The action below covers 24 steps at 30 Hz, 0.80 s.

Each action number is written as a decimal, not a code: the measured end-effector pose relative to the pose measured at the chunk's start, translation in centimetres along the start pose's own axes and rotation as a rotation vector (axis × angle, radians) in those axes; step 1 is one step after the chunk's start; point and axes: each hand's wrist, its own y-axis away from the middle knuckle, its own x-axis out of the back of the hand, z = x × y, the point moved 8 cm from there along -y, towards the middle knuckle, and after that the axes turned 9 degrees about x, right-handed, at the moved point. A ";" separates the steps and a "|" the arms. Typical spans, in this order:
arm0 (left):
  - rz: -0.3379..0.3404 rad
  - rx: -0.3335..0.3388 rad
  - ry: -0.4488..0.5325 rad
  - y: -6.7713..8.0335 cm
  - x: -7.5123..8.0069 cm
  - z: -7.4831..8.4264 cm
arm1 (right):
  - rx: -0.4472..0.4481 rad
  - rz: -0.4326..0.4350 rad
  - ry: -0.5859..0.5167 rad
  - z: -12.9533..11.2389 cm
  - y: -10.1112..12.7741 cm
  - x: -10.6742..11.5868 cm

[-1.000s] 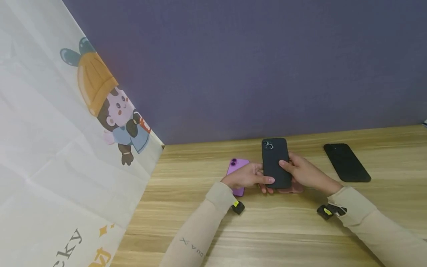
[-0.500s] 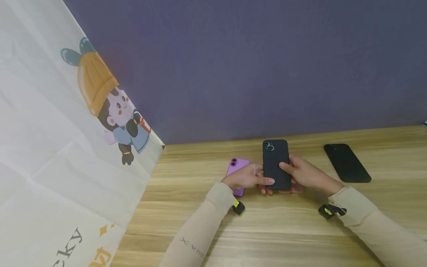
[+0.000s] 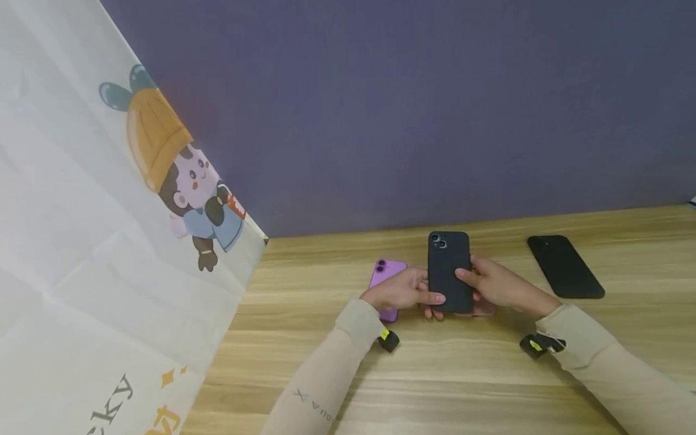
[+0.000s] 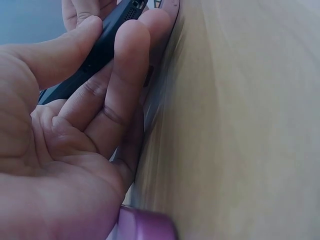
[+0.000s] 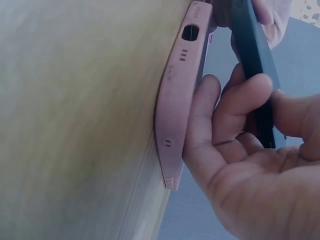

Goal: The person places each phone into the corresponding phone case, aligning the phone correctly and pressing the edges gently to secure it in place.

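A black phone [image 3: 448,272] is held back-up with its camera lenses at the far end, just above the wooden table [image 3: 435,374]. My left hand [image 3: 418,291] grips its left edge, thumb on top and fingers underneath. My right hand [image 3: 480,284] grips its right edge the same way. Beneath the phone a pink phone case [image 5: 177,100] lies on the table, and only a sliver of the case [image 3: 483,310] shows in the head view. The left wrist view shows the phone's edge [image 4: 95,55] between thumb and fingers. In the right wrist view the phone [image 5: 252,55] sits slightly apart from the case.
A purple phone [image 3: 387,270] lies back-up on the table, partly under my left hand. A flat black phone or case [image 3: 565,266] lies to the right. A white cloth with a cartoon figure [image 3: 136,241] hangs at the left. A purple wall [image 3: 408,109] closes the back.
Both hands have lowered the black phone a little toward the pink case, which now shows less from the head view. Nothing else on the table has moved.
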 end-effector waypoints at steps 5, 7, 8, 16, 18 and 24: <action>0.001 -0.012 -0.009 0.0 0.0 0.0 | -0.005 -0.001 -0.008 0.0 0.0 0.0; -0.001 -0.014 -0.008 0.0 0.0 0.0 | -0.007 -0.005 -0.013 0.0 0.1 0.0; -0.004 -0.013 -0.005 -0.1 0.0 -0.1 | -0.010 -0.007 -0.015 0.0 0.1 -0.1; -0.036 -0.033 0.035 -0.1 -0.1 -0.1 | 0.018 -0.041 0.012 -0.6 0.4 0.4; -0.044 -0.037 0.039 -0.1 -0.2 -0.1 | 0.039 -0.022 0.039 -1.1 0.5 0.9; -0.065 -0.032 0.026 0.0 -0.6 0.1 | 0.075 0.114 0.067 -2.2 0.5 2.8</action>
